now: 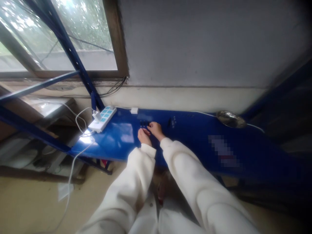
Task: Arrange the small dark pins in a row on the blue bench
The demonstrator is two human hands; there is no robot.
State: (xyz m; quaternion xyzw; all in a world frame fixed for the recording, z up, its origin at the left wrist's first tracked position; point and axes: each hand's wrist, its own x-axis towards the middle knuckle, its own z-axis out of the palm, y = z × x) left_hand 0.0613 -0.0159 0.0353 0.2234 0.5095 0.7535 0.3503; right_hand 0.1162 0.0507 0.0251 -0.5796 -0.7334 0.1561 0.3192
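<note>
Both my hands work close together above the blue tabletop (126, 148), near its middle. A small dark blocky piece (143, 123) with several upright parts is at my fingertips; its kind is too blurred to make out. My left hand (144, 136) has its fingers pressed together at the near side of this piece. My right hand (156, 130) comes in from the right, its thumb and fingers pinched beside the piece. Anything inside that pinch is hidden. To the right lie several small clear or dark bits (173, 122) on the tabletop.
A white power strip (103, 119) with a plug and cables lies at the left end. A white adapter (134, 110) sits by the wall, and a shiny metal dish (230, 119) at back right. A blue metal frame (73, 55) rises at left before the window.
</note>
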